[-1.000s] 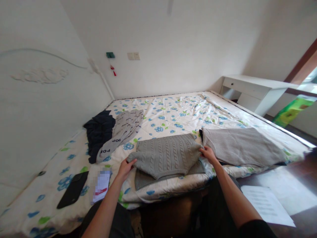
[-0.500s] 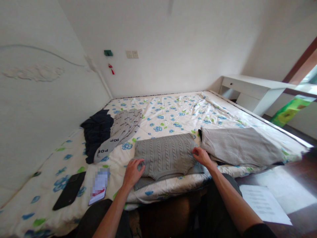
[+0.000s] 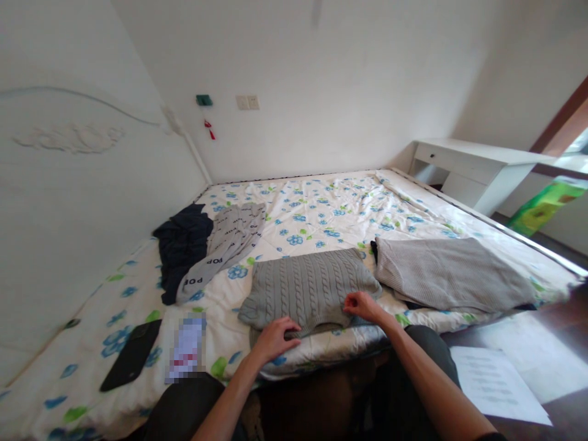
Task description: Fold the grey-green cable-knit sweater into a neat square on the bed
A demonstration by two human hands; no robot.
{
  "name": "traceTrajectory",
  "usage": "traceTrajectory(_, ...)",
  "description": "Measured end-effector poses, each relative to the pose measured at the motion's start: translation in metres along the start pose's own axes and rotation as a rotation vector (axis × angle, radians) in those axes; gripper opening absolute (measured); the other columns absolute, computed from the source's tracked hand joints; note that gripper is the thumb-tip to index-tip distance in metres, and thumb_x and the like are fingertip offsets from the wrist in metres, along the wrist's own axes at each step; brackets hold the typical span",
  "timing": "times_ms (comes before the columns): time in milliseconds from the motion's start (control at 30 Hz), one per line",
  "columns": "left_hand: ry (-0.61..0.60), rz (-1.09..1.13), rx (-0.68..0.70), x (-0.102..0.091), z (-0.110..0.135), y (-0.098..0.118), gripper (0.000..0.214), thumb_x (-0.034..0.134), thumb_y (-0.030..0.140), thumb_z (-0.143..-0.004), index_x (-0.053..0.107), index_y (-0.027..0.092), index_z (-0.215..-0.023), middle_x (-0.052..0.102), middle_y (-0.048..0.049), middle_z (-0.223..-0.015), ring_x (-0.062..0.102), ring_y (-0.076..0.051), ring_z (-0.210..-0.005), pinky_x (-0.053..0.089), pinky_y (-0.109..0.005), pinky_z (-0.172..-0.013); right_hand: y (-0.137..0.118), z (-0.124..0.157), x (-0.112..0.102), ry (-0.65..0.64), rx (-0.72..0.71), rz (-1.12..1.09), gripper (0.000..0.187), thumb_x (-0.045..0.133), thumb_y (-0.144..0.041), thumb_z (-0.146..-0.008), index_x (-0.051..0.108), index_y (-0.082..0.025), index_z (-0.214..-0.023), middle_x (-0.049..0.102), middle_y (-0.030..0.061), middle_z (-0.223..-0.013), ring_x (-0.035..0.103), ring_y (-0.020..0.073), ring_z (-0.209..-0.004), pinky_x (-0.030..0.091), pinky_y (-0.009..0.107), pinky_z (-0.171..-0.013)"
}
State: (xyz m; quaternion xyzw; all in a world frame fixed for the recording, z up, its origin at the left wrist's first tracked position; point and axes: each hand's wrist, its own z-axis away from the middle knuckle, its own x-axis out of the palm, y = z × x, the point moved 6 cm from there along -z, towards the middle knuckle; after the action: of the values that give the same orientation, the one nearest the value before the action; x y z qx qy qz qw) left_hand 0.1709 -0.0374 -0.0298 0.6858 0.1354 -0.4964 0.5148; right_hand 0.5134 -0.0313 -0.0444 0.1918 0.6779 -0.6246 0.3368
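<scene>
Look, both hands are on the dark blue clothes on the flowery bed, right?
Not quite. The head view shows the left hand and the right hand on the grey cable-knit sweater, not on the dark blue clothes. The rest is right: the sweater is on the flowery bed.

The left hand and right hand pinch the hem of a grey cable-knit sweater. A beige knit sweater lies at three o'clock.

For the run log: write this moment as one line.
left hand: on grey cable-knit sweater | right hand: on same sweater | beside: beige knit garment
</scene>
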Motion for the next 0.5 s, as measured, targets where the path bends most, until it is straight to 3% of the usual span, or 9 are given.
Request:
traceTrajectory(67, -0.097, 0.069, -0.036, -0.005, -0.004, -0.008, 0.037, 0.078, 0.055, -0.091, 0.089, 0.027, -0.112, 0.085, -0.0065, -0.110, 0.078, -0.027, -0.104, 0.059, -0.036, -0.095, 0.011, -0.006, -0.009, 0.016, 0.015, 0.009, 0.006, 0.077, -0.025, -0.089, 0.080, -0.024, -0.084, 0.080, 0.0028, -0.081, 0.072, 0.0209, -0.077, 0.053, 0.029, -0.074)
traceTrajectory(133, -0.053, 0.117, -0.096, -0.027, -0.012, -0.027, 0.043, 0.069, 0.060, -0.095, 0.088, 0.026, -0.114, 0.087, -0.0067, -0.109, 0.078, -0.026, -0.100, 0.059, -0.036, -0.092, 0.023, -0.015, -0.024, 0.108, 0.036, -0.004, 0.011, 0.074, -0.031, -0.093, 0.080, -0.024, -0.087, 0.082, 0.0047, -0.086, 0.075, 0.0228, -0.082, 0.057, 0.030, -0.079)
traceTrajectory(267, 0.325, 0.029, -0.282, -0.099, -0.029, -0.093, 0.049, 0.069, 0.059, -0.088, 0.083, 0.024, -0.121, 0.085, -0.0100, -0.118, 0.078, -0.028, -0.099, 0.061, -0.038, -0.093, 0.056, -0.037, -0.065, 0.348, 0.144, -0.062, 0.022, 0.070, -0.039, -0.094, 0.081, -0.022, -0.102, 0.086, 0.0080, -0.100, 0.080, 0.0254, -0.094, 0.061, 0.035, -0.091)
traceTrajectory(333, 0.467, 0.011, -0.439, -0.125, -0.033, -0.129, 0.055, 0.071, 0.060, -0.085, 0.079, 0.023, -0.124, 0.085, -0.0121, -0.122, 0.080, -0.030, -0.101, 0.062, -0.040, -0.094, 0.076, -0.045, -0.084, 0.462, 0.217, -0.067, 0.026, 0.070, -0.037, -0.093, 0.081, -0.021, -0.110, 0.086, 0.0100, -0.109, 0.082, 0.0260, -0.103, 0.062, 0.037, -0.097)
traceTrajectory(400, 0.487, 0.077, -0.582, -0.133, -0.039, -0.157, 0.060, 0.073, 0.066, -0.082, 0.075, 0.021, -0.122, 0.086, -0.0130, -0.117, 0.082, -0.032, -0.104, 0.064, -0.040, -0.092, 0.094, -0.052, -0.095, 0.526, 0.294, -0.061, 0.032, 0.071, -0.038, -0.093, 0.080, -0.021, -0.119, 0.086, 0.0118, -0.118, 0.082, 0.0270, -0.109, 0.062, 0.038, -0.101)
traceTrajectory(500, 0.371, 0.240, -0.638, -0.123, -0.052, -0.177, 0.068, 0.082, 0.075, -0.072, 0.074, 0.021, -0.112, 0.087, -0.0113, -0.101, 0.084, -0.035, -0.104, 0.066, -0.040, -0.089, 0.116, -0.065, -0.095, 0.474, 0.403, -0.056, 0.042, 0.075, -0.042, -0.095, 0.078, -0.019, -0.129, 0.086, 0.0144, -0.122, 0.083, 0.0287, -0.111, 0.063, 0.039, -0.101)
